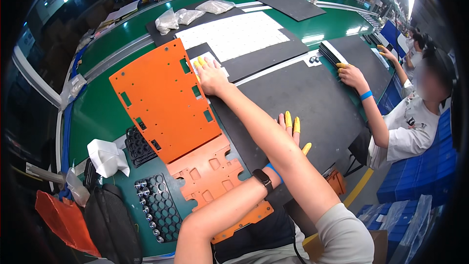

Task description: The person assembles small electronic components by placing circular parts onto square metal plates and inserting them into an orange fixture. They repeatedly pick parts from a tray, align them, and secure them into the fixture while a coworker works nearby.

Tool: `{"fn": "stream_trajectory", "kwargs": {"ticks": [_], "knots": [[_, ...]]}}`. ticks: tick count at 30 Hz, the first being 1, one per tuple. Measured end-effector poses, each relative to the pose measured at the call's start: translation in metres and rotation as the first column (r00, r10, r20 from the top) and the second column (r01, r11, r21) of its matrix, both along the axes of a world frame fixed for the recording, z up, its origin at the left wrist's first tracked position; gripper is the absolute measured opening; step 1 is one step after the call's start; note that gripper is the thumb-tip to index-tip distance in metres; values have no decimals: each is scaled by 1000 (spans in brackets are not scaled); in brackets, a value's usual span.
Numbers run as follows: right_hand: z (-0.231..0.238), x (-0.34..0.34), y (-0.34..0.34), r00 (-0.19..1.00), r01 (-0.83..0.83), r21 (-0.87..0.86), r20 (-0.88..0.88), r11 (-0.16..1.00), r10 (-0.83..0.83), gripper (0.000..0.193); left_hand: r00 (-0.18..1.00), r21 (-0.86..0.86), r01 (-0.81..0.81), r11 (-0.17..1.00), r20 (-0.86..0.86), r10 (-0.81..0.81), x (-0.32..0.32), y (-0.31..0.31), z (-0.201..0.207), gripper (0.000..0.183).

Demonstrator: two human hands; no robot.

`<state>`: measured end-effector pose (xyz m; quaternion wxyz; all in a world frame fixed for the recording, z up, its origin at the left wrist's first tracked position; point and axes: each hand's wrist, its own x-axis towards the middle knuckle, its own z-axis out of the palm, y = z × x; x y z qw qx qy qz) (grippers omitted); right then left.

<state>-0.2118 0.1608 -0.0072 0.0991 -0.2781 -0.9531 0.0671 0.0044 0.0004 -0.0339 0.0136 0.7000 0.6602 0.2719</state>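
Note:
My right arm reaches up and left across the left arm. My right hand [213, 77] lies over a small white sheet [225, 72], beside the upper right edge of a large orange board [163, 102] with cutouts; its yellow-capped fingers are stretched out. My left forearm, wearing a dark watch, passes underneath. My left hand [295, 131] is partly hidden behind the right forearm, its fingers spread over the dark mat [273, 90]; nothing shows in them. Below the orange board is a lighter orange fixture plate [207, 168] with recesses, partly covered by my left arm.
Left of the plate lies a black perforated tray [163, 210] with shiny round parts along one side. A white sheet with a grid [239, 34] and plastic bags [168, 21] lie farther back. At right, a co-worker's hand [352, 76] touches black strips [332, 55].

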Motion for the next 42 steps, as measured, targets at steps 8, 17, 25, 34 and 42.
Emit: {"fn": "stream_trajectory", "kwargs": {"ticks": [8, 17, 25, 34, 42], "knots": [[0, 2, -1, 1000, -10, 39, 28, 999, 9, 59, 998, -120, 36, 992, 64, -29, 4, 2, -3, 90], [-1, -21, 9, 999, 27, -29, -46, 999, -28, 56, 993, -205, 57, 977, 114, -34, 4, 3, 2, 90], [-7, -44, 28, 994, 40, -27, -100, 999, -42, 57, 999, -17, 3, 1000, 41, -2, 5, 0, -1, 83], [-6, -51, 40, 987, 18, -23, -162, 1000, -22, 53, 988, -73, 26, 997, 156, -14, 3, -2, 3, 84], [-14, -44, 46, 956, 159, 202, -276, 967, -100, 61, 998, -146, 58, 988, -7, -60, 0, -4, 21, 82]]}}
